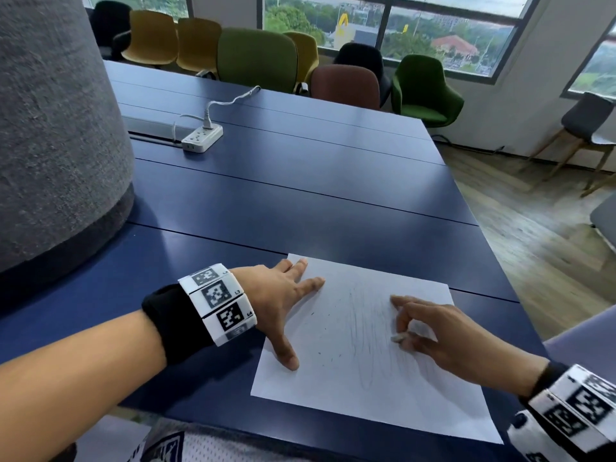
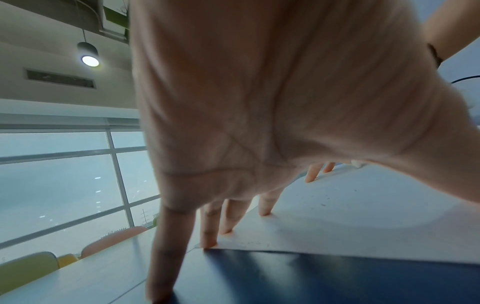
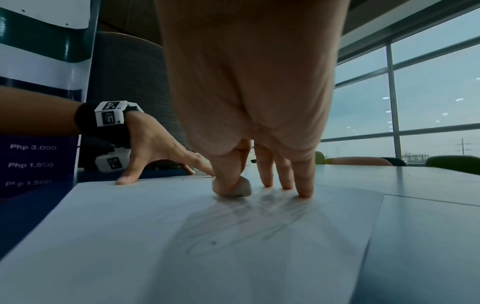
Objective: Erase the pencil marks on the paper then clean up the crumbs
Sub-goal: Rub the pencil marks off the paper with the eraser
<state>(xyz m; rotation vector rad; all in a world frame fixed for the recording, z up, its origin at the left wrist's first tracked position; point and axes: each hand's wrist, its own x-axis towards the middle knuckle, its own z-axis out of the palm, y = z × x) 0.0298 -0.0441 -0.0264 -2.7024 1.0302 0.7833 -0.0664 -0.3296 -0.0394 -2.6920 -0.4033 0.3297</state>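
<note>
On our blue table (image 1: pixel 300 195) lies the paper (image 1: pixel 333 388) (pencil marks (image 1: pixel 370 331) showing). Our left hand (image 1: pixel 276 295) presses it, fingers flat; our right hand (image 1: pixel 433 331) pinches the eraser (image 1: pixel 397 338).

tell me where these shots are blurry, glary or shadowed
Head view: right hand and its wristband smear with motion blur, while the left hand looks sharp; window glare sheens the table. Left wrist view: the palm fills the picture, soft and out of focus. Right wrist view: the hand casts a shadow over the pencil marks on the paper.
</note>
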